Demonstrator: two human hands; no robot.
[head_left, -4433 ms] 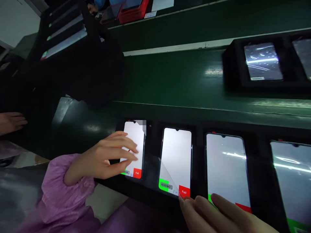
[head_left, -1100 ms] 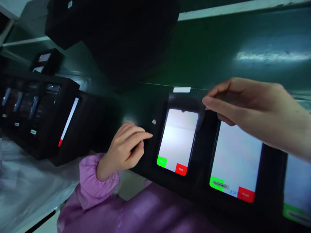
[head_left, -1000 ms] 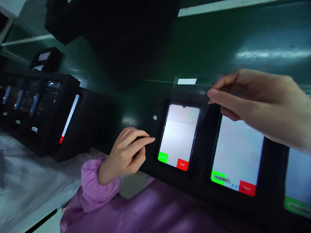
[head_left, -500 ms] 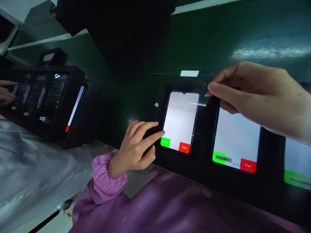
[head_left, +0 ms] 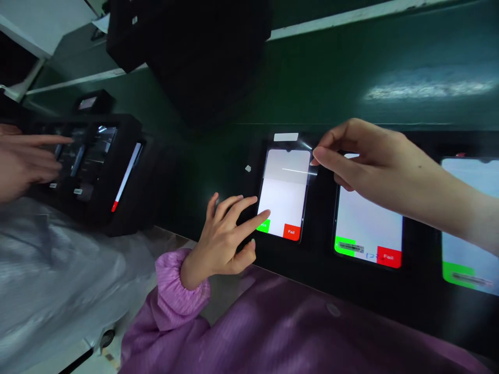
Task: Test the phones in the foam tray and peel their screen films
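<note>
My right hand pinches a clear film between thumb and fingers. The film shows as a faint grey band with bright glints across the upper part of a lit phone; whether it touches the screen I cannot tell. A white strip at the phone's top edge appears to belong to the film. My left hand has its fingers spread, the index fingertip over the phone's lower left, partly covering the green box. Beneath my right hand lies a second lit phone, marked with a label and handwriting.
A third lit phone is at the right edge. A small white scrap lies left of the first phone. At left, a co-worker's hand reaches over a black tray of phones. A large dark object stands behind on the green table.
My right hand has moved left and slightly down, bringing the film and white strip over the phone's top. My left index finger has shifted onto the screen. The co-worker's hand has reached further in.
</note>
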